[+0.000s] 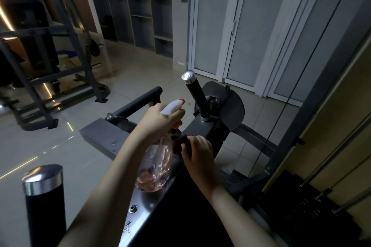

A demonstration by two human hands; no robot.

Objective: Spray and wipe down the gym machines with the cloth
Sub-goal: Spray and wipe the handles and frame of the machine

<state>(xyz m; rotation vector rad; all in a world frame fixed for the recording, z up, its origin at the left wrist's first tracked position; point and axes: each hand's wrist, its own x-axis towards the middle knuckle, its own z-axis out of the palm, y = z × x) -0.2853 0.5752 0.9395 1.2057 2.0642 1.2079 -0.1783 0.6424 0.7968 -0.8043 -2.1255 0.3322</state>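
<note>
My left hand [158, 121] grips the neck of a clear spray bottle [155, 164] with a white head and orange nozzle, aimed forward over the machine. Pinkish liquid shows in the bottle's lower part. Just to its right, my right hand [197, 151] holds a dark cloth [180, 142] bunched against the grey machine frame [202, 128]. An upright black handle with a chrome cap [195, 92] rises beyond both hands; droplets sit on the cap. A second chrome-capped black handle [45, 196] stands at the lower left.
A dark padded seat [190, 206] lies under my forearms. A weight stack with chrome guide rods [325, 192] and a cable stands at the right. Another machine frame [40, 78] fills the left. Shelving [140, 6] and glass doors [241, 26] line the far wall across tiled floor.
</note>
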